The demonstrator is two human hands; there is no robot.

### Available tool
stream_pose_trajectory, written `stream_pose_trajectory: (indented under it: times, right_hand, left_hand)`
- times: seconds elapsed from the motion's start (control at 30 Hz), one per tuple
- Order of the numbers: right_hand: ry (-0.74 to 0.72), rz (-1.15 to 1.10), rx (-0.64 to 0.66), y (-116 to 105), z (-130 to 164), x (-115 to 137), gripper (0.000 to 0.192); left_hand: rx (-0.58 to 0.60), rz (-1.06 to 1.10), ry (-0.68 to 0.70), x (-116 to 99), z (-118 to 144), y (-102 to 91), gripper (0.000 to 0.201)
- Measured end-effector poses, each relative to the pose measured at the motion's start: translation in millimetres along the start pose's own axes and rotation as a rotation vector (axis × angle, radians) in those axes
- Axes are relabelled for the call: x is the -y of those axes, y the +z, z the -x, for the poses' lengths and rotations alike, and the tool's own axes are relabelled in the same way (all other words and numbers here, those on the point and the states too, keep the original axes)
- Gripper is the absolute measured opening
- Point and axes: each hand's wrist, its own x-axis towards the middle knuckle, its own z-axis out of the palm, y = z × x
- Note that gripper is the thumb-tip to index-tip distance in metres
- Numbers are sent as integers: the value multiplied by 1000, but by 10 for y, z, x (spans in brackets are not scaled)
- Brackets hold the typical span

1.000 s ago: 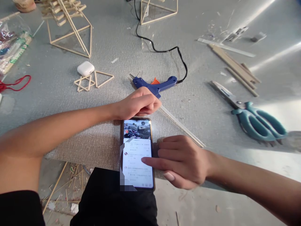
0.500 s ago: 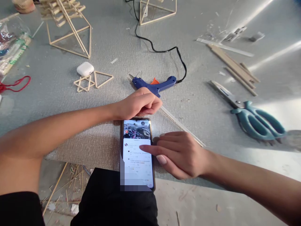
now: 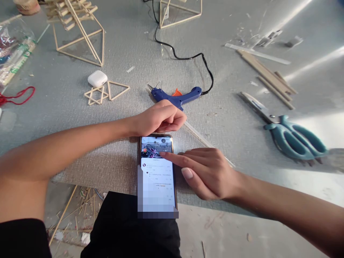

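Observation:
A smartphone (image 3: pixel 158 166) with a lit screen lies at the table's near edge, a picture on its upper part and lines of text below. My right hand (image 3: pixel 206 172) reaches in from the right, its index finger stretched over the picture's lower edge and the thumb apart. Just beyond the phone's top edge, my left hand (image 3: pixel 163 118) rests curled into a loose fist, with nothing visible in it. Directly behind that fist lies a blue glue gun (image 3: pixel 192 96) with an orange trigger. A translucent glue stick (image 3: pixel 199 135) slants between both hands, partly hidden by the right one.
Blue-handled scissors (image 3: pixel 292 138) and flat wooden strips (image 3: pixel 263 73) lie at right. At left are stick triangles (image 3: pixel 118 96), a white earbud case (image 3: pixel 97 78), a stick frame (image 3: pixel 79 53) and a plastic bag (image 3: pixel 17 53). A black cord (image 3: pixel 174 53) runs back from the glue gun.
My right index finger has slid up the phone screen, from the text to the picture. The text has shifted slightly. My left hand has hardly moved.

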Motion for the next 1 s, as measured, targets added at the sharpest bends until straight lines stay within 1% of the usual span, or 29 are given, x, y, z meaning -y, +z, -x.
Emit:
stream_pose_trajectory:
  times: [0.17,0.37,0.53,0.73,1.0]
  right_hand:
    - [29,14,4,9,2,-6,42]
    - [24,14,0,14,6,-10,42]
    - [28,16,12,9,15,-11,41]
    - [24,13,5,8,12,-10,41]
    - [16,15,1,6,-1,-8,41]
  left_hand:
    - [10,37,-8,-14,-7,-2,32]
    - [-19,103,-34,-33,-23,10,35]
    - [-1,74,-20,-15,-10,-3,34]
    - [55,77,31,26,6,-28,27]
    - [41,73,18,34,0,-21,26]
